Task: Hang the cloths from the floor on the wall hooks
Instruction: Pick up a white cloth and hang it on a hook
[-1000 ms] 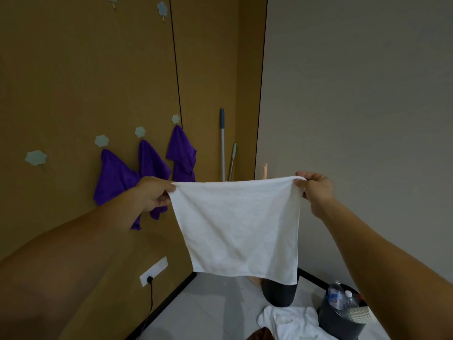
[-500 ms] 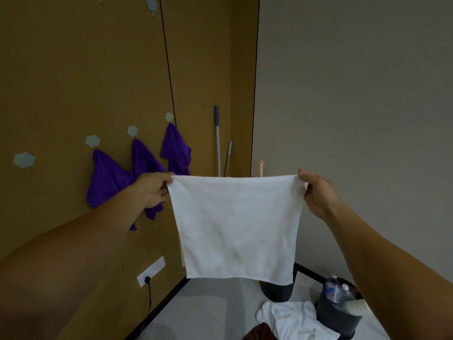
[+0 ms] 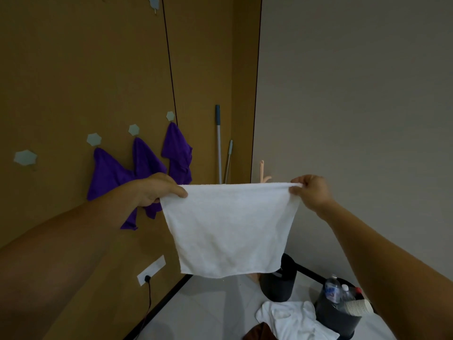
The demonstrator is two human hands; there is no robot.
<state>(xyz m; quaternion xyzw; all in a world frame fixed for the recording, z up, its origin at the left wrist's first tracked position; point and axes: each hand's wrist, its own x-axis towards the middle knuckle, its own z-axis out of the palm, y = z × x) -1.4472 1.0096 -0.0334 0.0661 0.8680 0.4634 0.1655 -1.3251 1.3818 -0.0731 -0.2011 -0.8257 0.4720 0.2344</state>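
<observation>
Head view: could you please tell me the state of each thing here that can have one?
white cloth, held up, spread flat by its top corners
left grip, pinches one top corner
right grip, pinches the other top corner
purple cloths, three, hanging on hooks
nearest hook, bare
floor cloths, crumpled, not yet hung
plug, in the socket

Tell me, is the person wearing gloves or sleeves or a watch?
No. The left hand and right hand are bare, with no gloves, rings or watch in sight. The left forearm and right forearm are bare too; no sleeve shows.
</observation>
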